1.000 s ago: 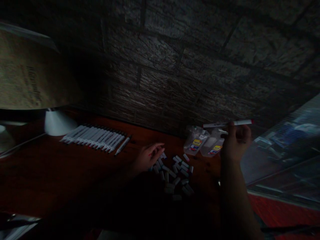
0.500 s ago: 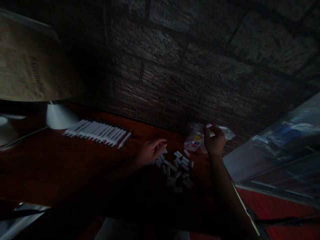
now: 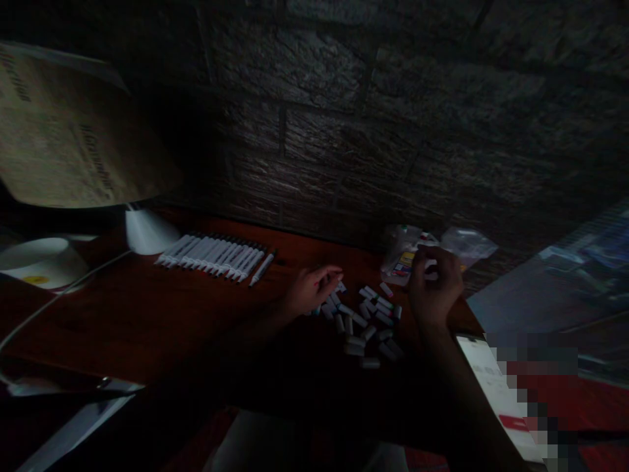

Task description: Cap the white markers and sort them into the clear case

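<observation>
My left hand (image 3: 312,290) rests at the left edge of a loose pile of short white pieces (image 3: 361,318) that look like marker caps. Its fingers are half curled, with a gap to the thumb, and nothing shows in them. My right hand (image 3: 437,285) hovers in front of two clear plastic containers, fingers bent and apart, with no marker visible in it. The left container (image 3: 394,267) bears a yellow and blue label, and small coloured ends show at its top. Part of the right container (image 3: 469,246) is hidden behind that hand.
Several white markers (image 3: 211,257) lie in a row, one (image 3: 263,267) slightly apart. A lamp (image 3: 147,229) with a printed shade stands at left, by a white round object (image 3: 46,262) and a cable. A stone wall (image 3: 314,144) backs the wooden table (image 3: 162,314). The light is dim.
My right hand has brought a red-ended white marker left to the containers, and the marker no longer shows in its fingers. The left hand stays by the caps. The view has shifted.
</observation>
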`<act>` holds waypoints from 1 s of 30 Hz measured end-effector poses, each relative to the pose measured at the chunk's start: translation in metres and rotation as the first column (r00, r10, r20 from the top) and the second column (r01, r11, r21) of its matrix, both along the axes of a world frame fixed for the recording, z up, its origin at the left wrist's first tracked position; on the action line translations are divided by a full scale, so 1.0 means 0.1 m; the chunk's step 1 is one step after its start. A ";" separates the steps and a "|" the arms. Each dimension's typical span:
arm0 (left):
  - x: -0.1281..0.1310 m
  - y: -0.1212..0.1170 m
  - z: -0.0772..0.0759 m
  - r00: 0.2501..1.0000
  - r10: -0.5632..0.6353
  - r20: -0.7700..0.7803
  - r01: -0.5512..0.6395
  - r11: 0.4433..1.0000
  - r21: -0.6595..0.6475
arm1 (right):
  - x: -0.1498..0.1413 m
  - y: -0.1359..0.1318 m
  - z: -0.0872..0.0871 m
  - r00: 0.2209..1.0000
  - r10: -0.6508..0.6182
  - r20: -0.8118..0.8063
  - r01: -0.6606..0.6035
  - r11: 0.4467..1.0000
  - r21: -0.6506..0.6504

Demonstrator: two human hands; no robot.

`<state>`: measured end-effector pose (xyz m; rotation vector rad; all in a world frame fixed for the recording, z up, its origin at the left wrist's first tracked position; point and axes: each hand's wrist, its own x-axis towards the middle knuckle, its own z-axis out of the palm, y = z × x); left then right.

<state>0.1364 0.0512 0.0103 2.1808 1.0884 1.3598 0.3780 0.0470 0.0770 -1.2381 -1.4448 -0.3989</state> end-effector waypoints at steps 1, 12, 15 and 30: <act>-0.02 0.01 0.01 0.999 0.025 -0.040 -0.025 1.000 -0.016 | -0.06 -0.03 -0.02 0.999 0.054 0.004 -0.054 0.998 -0.042; -0.67 0.16 0.44 0.631 0.587 -0.507 -0.704 0.708 -0.054 | -0.16 0.09 -0.30 0.948 0.317 0.012 -0.280 0.854 -0.438; -0.77 0.17 0.50 0.562 0.611 -0.558 -0.764 0.642 -0.066 | -0.19 0.09 -0.32 0.915 0.402 0.039 -0.329 0.798 -0.504; -0.79 0.18 0.38 0.516 0.422 -0.745 -0.698 0.712 -0.081 | -0.25 0.07 -0.37 0.846 0.529 0.063 -0.375 0.675 -0.635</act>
